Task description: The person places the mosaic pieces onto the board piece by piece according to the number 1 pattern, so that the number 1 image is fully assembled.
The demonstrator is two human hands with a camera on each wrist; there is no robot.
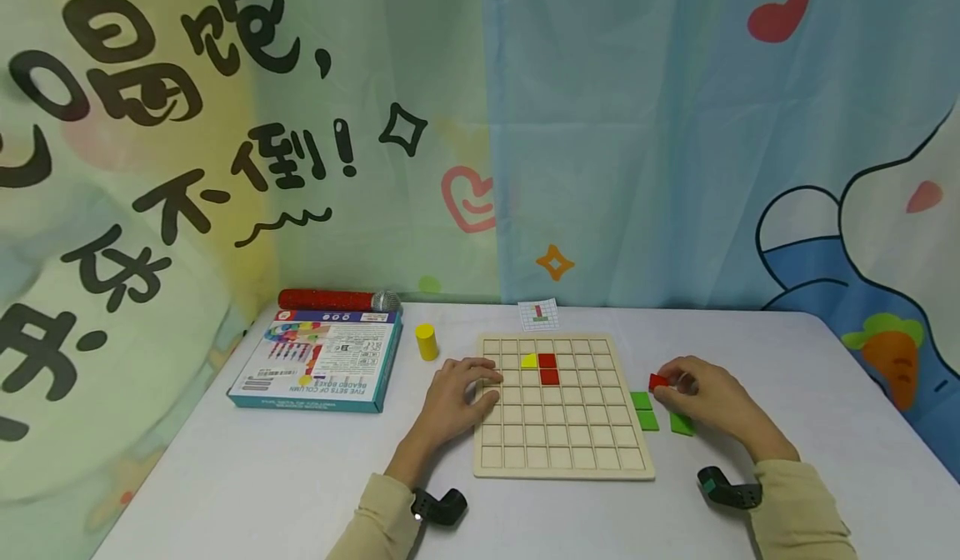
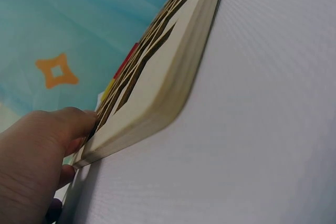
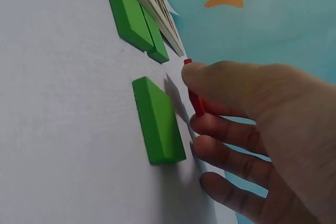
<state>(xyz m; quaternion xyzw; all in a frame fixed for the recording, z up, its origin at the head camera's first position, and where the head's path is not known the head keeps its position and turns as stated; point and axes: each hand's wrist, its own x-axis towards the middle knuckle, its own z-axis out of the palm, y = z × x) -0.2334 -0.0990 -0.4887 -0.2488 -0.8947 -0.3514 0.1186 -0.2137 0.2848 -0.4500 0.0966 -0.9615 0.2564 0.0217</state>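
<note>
At the left edge of a wooden grid board (image 1: 558, 460), my left hand (image 1: 453, 397) holds the rim, with thumb and fingertips over its border. On the board sit a yellow tile (image 1: 529, 361) and two red tiles (image 1: 549, 376), one red above the other. To the right of the board, my right hand (image 1: 708, 397) pinches a red tile (image 3: 195, 102) between thumb and fingertips, raised over the table. Below that hand lies a green tile (image 3: 157, 124). Two more green tiles (image 1: 647, 420) lie beside the board's right edge.
A small printed grid card (image 1: 538, 315) lies behind the board. At the back left stand a yellow cylinder (image 1: 426, 342), a flat boxed set (image 1: 318, 360) and a red microphone (image 1: 330, 299). A printed curtain (image 1: 600, 143) hangs behind the white table (image 1: 300, 477).
</note>
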